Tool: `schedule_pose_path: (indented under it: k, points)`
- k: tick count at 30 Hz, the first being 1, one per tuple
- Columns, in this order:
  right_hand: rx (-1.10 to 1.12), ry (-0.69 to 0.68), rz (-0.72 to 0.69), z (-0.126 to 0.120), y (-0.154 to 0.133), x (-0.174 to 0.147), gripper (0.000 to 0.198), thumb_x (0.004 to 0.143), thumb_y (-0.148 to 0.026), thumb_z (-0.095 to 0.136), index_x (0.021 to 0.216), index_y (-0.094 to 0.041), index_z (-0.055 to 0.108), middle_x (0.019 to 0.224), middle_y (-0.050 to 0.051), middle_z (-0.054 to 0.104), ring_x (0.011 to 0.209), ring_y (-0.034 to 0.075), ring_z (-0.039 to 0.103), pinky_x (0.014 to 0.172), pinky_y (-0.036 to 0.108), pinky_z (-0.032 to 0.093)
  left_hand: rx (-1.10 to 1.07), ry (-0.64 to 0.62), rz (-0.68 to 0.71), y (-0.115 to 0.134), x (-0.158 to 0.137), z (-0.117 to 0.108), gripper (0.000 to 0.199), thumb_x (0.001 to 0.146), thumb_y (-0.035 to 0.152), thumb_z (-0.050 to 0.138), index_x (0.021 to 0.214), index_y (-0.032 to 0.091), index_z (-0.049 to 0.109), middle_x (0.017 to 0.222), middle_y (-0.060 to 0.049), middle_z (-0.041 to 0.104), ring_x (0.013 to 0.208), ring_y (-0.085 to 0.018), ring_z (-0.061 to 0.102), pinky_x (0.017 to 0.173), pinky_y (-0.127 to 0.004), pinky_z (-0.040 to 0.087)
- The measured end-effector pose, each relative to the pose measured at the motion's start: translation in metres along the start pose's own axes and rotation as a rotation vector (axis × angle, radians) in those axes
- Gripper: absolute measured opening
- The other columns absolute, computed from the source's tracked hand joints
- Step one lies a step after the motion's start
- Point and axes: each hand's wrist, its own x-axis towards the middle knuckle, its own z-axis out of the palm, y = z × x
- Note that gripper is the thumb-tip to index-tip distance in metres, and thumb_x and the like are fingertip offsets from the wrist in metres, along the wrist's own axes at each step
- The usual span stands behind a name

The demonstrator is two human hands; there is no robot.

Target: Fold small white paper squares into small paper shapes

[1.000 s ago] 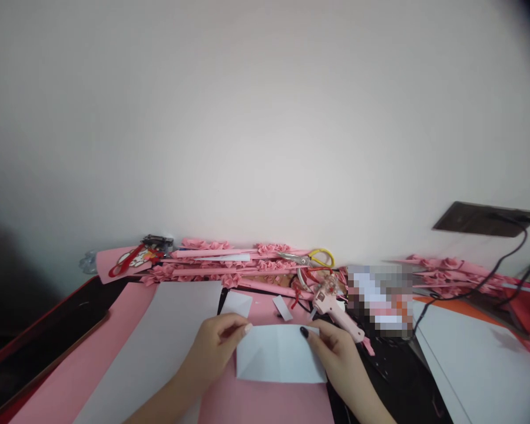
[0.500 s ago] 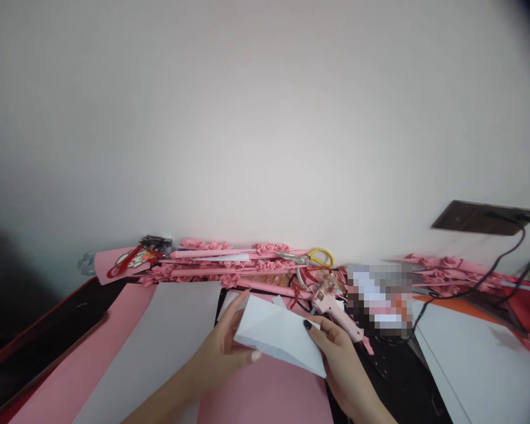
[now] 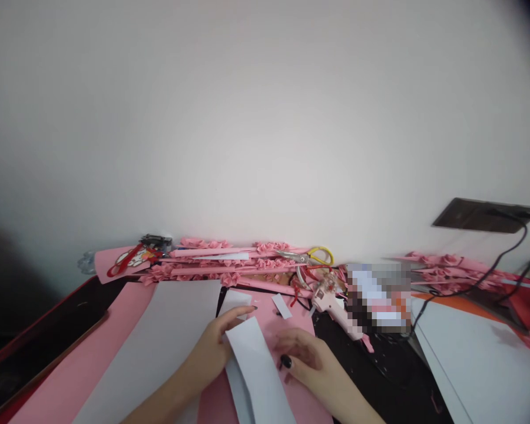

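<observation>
A folded sheet of white paper [image 3: 262,371] stands tilted over a pink sheet [image 3: 302,397], its layers spread apart at the lower end. My left hand [image 3: 209,353] grips the paper at its upper left edge, with the thumb hidden and one finger stretched out beyond it. Just right of the paper is my right hand [image 3: 315,368], fingers loosely curved, thumb apart from them, and nothing visible in it. A small white paper strip [image 3: 282,306] lies on the pink sheet beyond my hands. Another white piece [image 3: 235,299] lies behind my left hand.
A pale pink glue gun [image 3: 339,312] lies right of the pink sheet. Behind it are yellow-handled scissors [image 3: 311,257] and bundled pink paper flowers [image 3: 229,278] along the wall. Large white sheets lie left [image 3: 154,335] and right [image 3: 486,365]. Cords hang from a wall socket [image 3: 472,215].
The folded paper has turned from lying crosswise to pointing toward me, its layers now parted. My right hand has let go of it and moved slightly left. My left hand still holds it.
</observation>
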Motion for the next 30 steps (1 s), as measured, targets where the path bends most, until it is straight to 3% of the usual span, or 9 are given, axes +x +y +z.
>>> schedule_pose_path:
  k: [5,7,9,13,16,18,23,26,30]
  points:
    - [-0.232,-0.013,-0.115,0.015,0.001,-0.011,0.089,0.056,-0.026,0.072,0.134,-0.018,0.031,0.134,0.013,0.036,0.123,0.029,0.033,0.100,0.041,0.029,0.108,0.062,0.023,0.002,-0.004,0.009,0.040,0.070,0.015,0.052,0.111,0.018,0.052,0.095,-0.005,0.067,0.089,-0.020,0.060,0.073,-0.026,0.046]
    - [-0.338,-0.014,-0.107,0.022,0.005,-0.014,0.093,0.053,-0.018,0.068,0.136,-0.016,0.025,0.142,0.013,0.022,0.130,0.028,0.019,0.105,0.043,0.018,0.114,0.055,0.042,0.004,-0.006,0.013,0.042,0.069,0.013,0.052,0.111,0.019,0.050,0.095,-0.005,0.067,0.089,-0.020,0.061,0.072,-0.025,0.047]
    - [-0.342,0.002,-0.113,0.025,0.004,-0.015,0.083,0.058,-0.013,0.059,0.136,-0.016,0.028,0.143,0.011,0.022,0.131,0.025,0.019,0.106,0.042,0.017,0.105,0.025,0.042,0.007,-0.008,0.015,0.045,0.069,0.012,0.052,0.113,0.020,0.047,0.093,-0.004,0.068,0.083,-0.019,0.063,0.067,-0.024,0.048]
    - [-0.069,0.084,-0.039,0.012,-0.008,-0.010,0.054,0.069,-0.014,0.047,0.122,-0.019,0.048,0.128,0.008,0.048,0.118,0.021,0.044,0.097,0.035,0.034,0.113,0.055,-0.006,0.008,-0.008,0.013,0.038,0.077,0.020,0.048,0.115,0.023,0.044,0.090,-0.003,0.069,0.074,-0.018,0.064,0.063,-0.024,0.048]
    - [0.117,0.145,0.067,-0.002,-0.014,-0.004,0.043,0.070,-0.018,0.049,0.113,-0.017,0.054,0.103,0.009,0.064,0.085,0.022,0.062,0.071,0.032,0.048,0.137,0.101,-0.048,0.006,-0.006,0.008,0.036,0.079,0.025,0.048,0.114,0.024,0.044,0.088,-0.002,0.068,0.073,-0.018,0.064,0.062,-0.025,0.048]
    - [0.169,0.173,0.084,-0.008,-0.012,0.000,0.047,0.067,-0.015,0.050,0.113,-0.015,0.052,0.087,0.007,0.066,0.069,0.018,0.062,0.057,0.025,0.045,0.184,0.159,-0.044,0.005,-0.004,0.005,0.035,0.078,0.027,0.050,0.113,0.024,0.045,0.089,-0.002,0.067,0.077,-0.019,0.064,0.065,-0.026,0.048]
    - [0.050,0.217,0.106,-0.011,0.003,0.000,0.064,0.062,-0.008,0.050,0.125,-0.018,0.038,0.065,-0.004,0.055,0.054,0.009,0.051,0.047,0.017,0.034,0.424,0.299,0.075,0.003,-0.002,-0.002,0.030,0.077,0.023,0.051,0.107,0.024,0.052,0.102,-0.002,0.064,0.094,-0.021,0.059,0.081,-0.031,0.046]
    - [-0.103,0.172,0.066,-0.011,0.006,-0.002,0.074,0.064,-0.006,0.048,0.133,-0.023,0.028,0.065,-0.007,0.049,0.049,0.007,0.043,0.045,0.016,0.029,0.574,0.247,0.190,0.000,0.000,-0.004,0.025,0.080,0.020,0.046,0.101,0.023,0.058,0.109,-0.003,0.062,0.101,-0.020,0.056,0.088,-0.033,0.044]
    - [-0.342,0.205,-0.003,-0.011,0.006,-0.001,0.062,0.071,-0.009,0.046,0.131,-0.020,0.034,0.060,-0.007,0.044,0.048,0.008,0.040,0.047,0.018,0.031,0.854,0.091,0.303,-0.008,0.003,-0.005,0.034,0.081,0.014,0.043,0.110,0.026,0.058,0.131,-0.001,0.048,0.124,-0.023,0.036,0.102,-0.047,0.028]
